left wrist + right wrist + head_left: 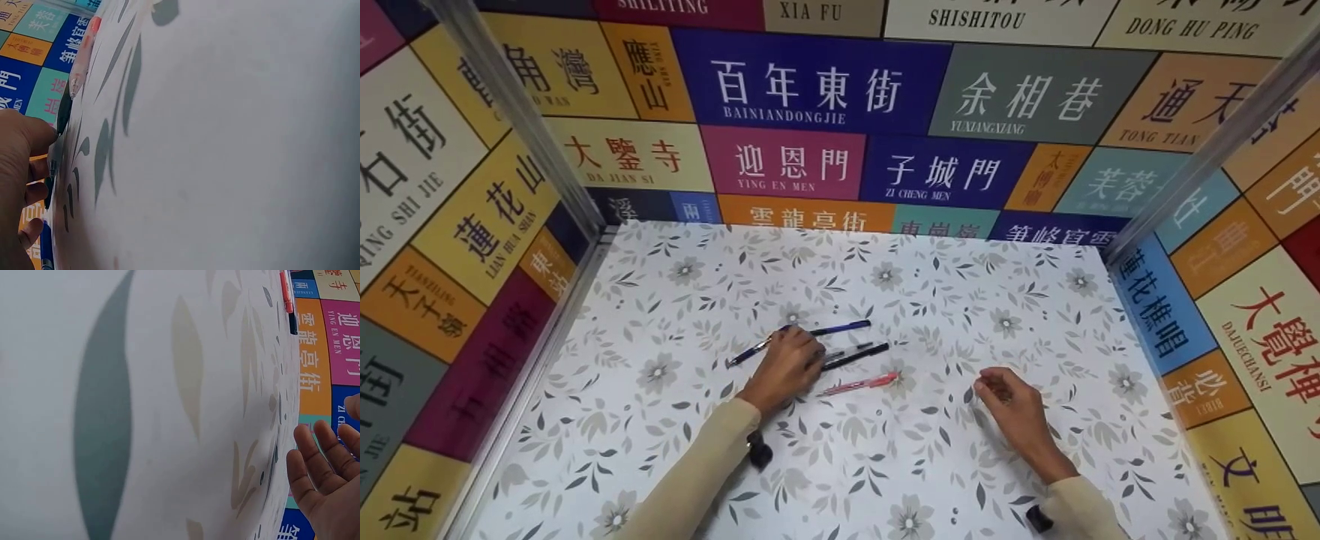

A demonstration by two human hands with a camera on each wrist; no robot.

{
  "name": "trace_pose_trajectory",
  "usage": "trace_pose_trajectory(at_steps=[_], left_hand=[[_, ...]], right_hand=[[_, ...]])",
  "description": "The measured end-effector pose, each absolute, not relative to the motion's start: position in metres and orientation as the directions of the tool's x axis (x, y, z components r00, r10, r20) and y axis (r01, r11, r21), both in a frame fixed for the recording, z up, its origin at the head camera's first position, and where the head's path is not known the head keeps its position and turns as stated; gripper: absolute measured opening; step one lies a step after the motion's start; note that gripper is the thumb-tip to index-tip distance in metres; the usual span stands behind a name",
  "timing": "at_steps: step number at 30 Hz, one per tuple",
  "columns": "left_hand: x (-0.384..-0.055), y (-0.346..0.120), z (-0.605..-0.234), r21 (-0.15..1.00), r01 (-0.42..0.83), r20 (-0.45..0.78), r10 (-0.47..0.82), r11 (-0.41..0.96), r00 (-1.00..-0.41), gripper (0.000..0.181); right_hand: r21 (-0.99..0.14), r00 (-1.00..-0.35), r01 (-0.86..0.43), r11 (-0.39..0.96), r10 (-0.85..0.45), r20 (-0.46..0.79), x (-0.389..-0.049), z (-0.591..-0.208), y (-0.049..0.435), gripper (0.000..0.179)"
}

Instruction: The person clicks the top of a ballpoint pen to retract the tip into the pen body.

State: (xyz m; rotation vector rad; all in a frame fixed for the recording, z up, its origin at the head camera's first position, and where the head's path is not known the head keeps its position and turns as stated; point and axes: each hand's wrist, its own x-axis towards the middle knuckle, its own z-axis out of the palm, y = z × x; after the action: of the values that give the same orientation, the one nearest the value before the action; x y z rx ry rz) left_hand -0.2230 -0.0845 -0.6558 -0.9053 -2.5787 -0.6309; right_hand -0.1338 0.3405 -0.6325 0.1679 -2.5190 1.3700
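My left hand (786,367) lies over a group of pens on the patterned tabletop, fingers bent downward and touching among them. A dark blue pen (750,352) sticks out on its left side, and a blue pen (844,328) lies beyond its fingertips. Right of the fingers are a black pen (859,355) and a thinner grey-dark pen (859,348), partly covered. Nearest the person, a clear pen with red ends (861,385) lies apart from the hand. My right hand (1011,401) hovers at the right, fingers loosely curled; the right wrist view shows nothing held.
The tabletop (997,480) carries a pale leaf and flower print. Panels with coloured place-name signs (817,82) stand behind and at both sides. Metal posts (529,120) rise at the two back corners.
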Motion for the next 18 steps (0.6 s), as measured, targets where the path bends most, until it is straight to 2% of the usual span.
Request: trace_pose_trajectory(at_steps=[7,18], left_hand=[[-0.2246,-0.0824,-0.654,0.287,0.632,0.374,0.523,0.72,-0.766,0.013],[-0.2248,-0.0774,-0.6514,0.215,0.648,0.36,0.557,0.731,-0.748,0.014]], right_hand=[[-0.791,-0.953,-0.238,0.564,0.021,0.302,-0.1341,-0.6349,0.3412,0.021],[-0.787,-0.95,-0.247,0.565,0.019,0.312,-0.1338,-0.6365,0.3382,0.022]])
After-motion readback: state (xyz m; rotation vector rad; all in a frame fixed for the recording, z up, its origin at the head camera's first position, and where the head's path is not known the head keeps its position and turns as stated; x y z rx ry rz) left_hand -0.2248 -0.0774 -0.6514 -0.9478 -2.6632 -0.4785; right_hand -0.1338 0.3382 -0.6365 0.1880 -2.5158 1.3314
